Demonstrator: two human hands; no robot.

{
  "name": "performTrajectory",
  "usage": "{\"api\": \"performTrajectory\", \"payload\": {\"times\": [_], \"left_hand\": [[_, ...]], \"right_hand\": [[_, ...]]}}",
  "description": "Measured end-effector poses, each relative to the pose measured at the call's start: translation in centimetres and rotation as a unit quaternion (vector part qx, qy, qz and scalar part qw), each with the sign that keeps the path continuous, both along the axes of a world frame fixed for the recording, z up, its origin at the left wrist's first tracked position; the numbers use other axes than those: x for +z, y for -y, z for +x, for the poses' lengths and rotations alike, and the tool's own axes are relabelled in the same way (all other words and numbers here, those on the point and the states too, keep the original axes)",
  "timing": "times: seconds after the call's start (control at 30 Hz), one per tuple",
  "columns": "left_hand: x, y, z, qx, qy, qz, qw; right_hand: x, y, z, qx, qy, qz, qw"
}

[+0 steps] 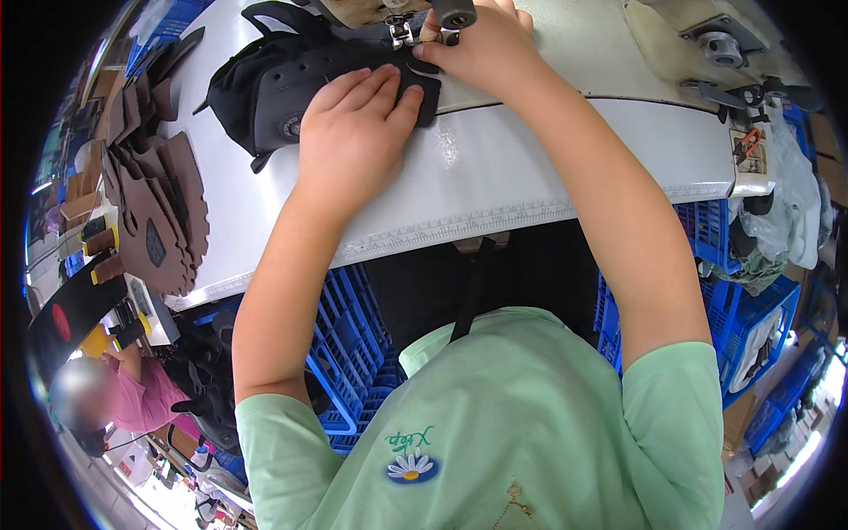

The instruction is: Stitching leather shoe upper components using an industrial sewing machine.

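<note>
A black fabric piece [274, 93] with small punched holes, a round emblem and a loop strap lies on the white sewing table. My left hand [353, 132] rests flat on it, palm down, fingers stretched toward the sewing machine. At the piece's right edge, beside the metal presser foot [402, 34], is my right hand [490, 44]. Its thumb and forefinger close on that edge, while a dark round knob of the machine partly covers the fingers. The piece's far edge reaches under the machine head [353, 9].
Brown scalloped cut pieces [159, 212] are stacked on the table's left. A ruler strip [459, 221] runs along the near edge. Blue plastic crates [349, 327] stand below. A winder-like metal fitting [724, 49] sits at the right. A person in pink [150, 393] is at lower left.
</note>
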State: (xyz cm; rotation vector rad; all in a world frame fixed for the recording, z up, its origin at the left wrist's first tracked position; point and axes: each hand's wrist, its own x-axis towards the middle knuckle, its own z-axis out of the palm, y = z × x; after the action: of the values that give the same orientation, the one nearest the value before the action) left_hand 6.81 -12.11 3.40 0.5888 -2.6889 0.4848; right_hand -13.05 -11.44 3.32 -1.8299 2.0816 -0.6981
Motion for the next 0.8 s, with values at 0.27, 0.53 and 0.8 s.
{"api": "performTrajectory", "payload": {"times": [0.27, 0.53, 0.8], "left_hand": [[-0.44, -0.6, -0.76, 0.014, -0.023, -0.013, 1.0], [-0.69, -0.16, -0.83, -0.004, -0.042, -0.019, 0.999], [-0.78, -0.49, -0.83, 0.011, -0.047, -0.009, 0.999]], "right_hand": [[-0.36, 0.69, 0.42, -0.016, -0.042, 0.009, 0.999], [-0.67, 0.55, 0.25, -0.019, -0.033, -0.019, 0.999], [-0.91, 0.5, 0.41, -0.007, -0.046, -0.024, 0.999]]}}
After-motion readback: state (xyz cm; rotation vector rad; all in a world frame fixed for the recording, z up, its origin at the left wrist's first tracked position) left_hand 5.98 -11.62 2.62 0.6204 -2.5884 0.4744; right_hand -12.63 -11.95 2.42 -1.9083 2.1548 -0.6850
